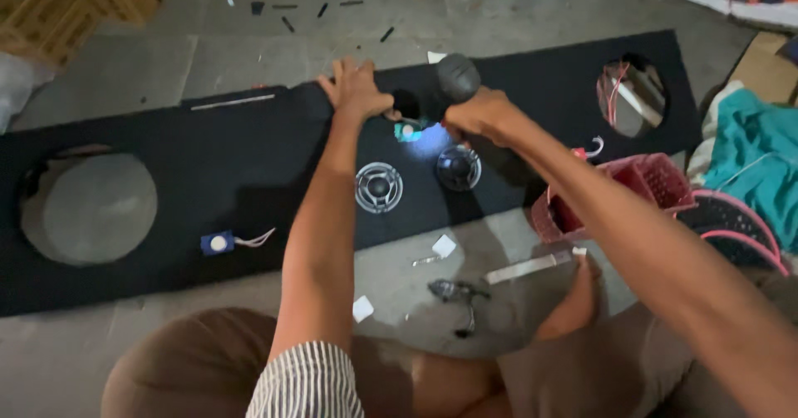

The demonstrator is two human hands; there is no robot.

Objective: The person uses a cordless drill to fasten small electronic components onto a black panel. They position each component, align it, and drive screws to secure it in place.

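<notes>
Nearest, at bottom centre, the knees flank pliers on the floor. At upper centre the right hand grips a power driver over the black speaker board; the left hand presses flat, open. Fastening seems underway; next it needs a steady, straight tip.

one black panel, two small round speakers, two large round cutouts, one pink basket
</notes>
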